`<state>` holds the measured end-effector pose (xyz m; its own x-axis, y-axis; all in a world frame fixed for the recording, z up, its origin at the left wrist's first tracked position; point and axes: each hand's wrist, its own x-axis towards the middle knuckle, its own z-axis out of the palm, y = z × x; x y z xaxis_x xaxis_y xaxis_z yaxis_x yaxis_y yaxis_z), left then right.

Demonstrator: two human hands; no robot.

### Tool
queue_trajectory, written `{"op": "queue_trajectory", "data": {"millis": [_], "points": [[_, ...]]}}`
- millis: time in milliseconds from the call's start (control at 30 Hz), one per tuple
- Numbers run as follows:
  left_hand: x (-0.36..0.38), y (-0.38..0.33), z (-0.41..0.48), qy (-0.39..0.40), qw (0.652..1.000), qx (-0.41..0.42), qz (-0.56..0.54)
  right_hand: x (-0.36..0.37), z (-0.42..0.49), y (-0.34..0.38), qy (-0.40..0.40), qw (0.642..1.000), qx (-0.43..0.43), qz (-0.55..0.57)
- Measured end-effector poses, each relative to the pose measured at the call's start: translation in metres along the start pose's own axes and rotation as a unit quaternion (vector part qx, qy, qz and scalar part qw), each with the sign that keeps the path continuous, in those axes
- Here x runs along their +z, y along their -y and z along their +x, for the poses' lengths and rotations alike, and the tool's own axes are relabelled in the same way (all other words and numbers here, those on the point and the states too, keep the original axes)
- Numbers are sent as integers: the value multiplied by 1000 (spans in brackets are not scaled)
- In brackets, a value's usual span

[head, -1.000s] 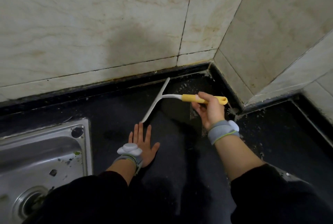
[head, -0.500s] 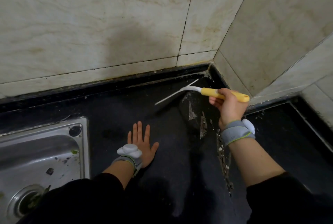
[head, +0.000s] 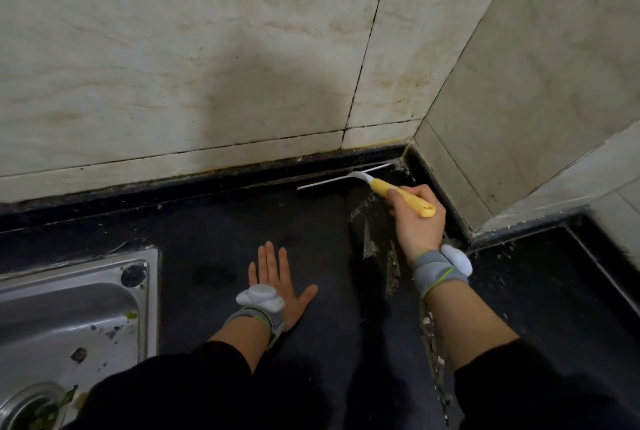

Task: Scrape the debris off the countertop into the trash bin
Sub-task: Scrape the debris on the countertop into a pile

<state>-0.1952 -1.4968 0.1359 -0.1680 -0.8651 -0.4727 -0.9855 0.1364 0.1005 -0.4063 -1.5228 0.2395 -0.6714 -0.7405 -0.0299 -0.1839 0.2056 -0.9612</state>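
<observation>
One scraper (head: 377,184) sits in the curled right grip (head: 419,225) (left grip (head: 277,277) lies spread flat); pulled crooked, crumbs (head: 393,268) could slip past its ends.

The right grip (head: 419,225) curls round the yellow handle of a squeegee (head: 341,180) whose white blade sits by the dark tabletop's (head: 214,222) back edge, debris (head: 372,242) streaked just beside, while the left grip (head: 277,277) rests flat near the steel sink (head: 69,308).

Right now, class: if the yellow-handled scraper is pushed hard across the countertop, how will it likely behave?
Its white blade looks long and thin, so it probably flexes. The right hand alone holds the scraper, so it seems light.
</observation>
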Motion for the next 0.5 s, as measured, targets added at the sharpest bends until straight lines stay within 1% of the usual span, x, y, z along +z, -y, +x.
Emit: {"op": "queue_trajectory", "data": {"millis": [133,233,367,500], "points": [[-4,-7,8,3,1000,-9,1,-19,8,10,-34,998,-52,-23],[-6,-14,14,8,1000,-19,-1,-22,17,9,-21,997,-72,-27],[-7,-18,18,12,1000,-28,2,-8,20,5,23,998,-55,11],[-6,-17,19,17,999,-31,-5,8,19,5,36,997,-18,65]]}}
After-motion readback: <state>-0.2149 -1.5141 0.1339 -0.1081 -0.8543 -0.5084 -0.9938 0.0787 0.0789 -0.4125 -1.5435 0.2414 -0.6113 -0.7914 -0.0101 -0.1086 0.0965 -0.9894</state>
